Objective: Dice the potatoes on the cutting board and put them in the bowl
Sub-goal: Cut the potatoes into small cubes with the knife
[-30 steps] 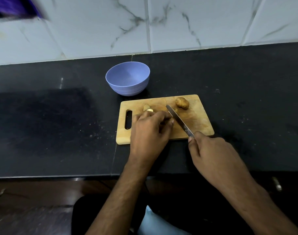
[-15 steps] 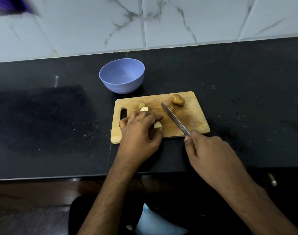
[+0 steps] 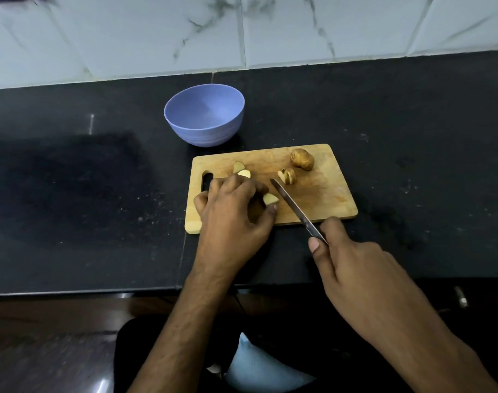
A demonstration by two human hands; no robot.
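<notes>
Head camera looked down on both forearms reaching over the black counter [image 3: 71, 194]. Nearest, the right hand [image 3: 352, 268] gripped the knife [image 3: 294, 208] by its handle, blade angled across the wooden cutting board [image 3: 327, 199]. The left hand [image 3: 232, 214] pinched a potato piece [image 3: 270, 199] between thumb and fingers. Beyond lay two cut pieces [image 3: 242, 171], a sliced chunk [image 3: 287, 175] and a whole potato [image 3: 302, 159]. Farthest stood the blue bowl [image 3: 204, 118], just behind the board.
</notes>
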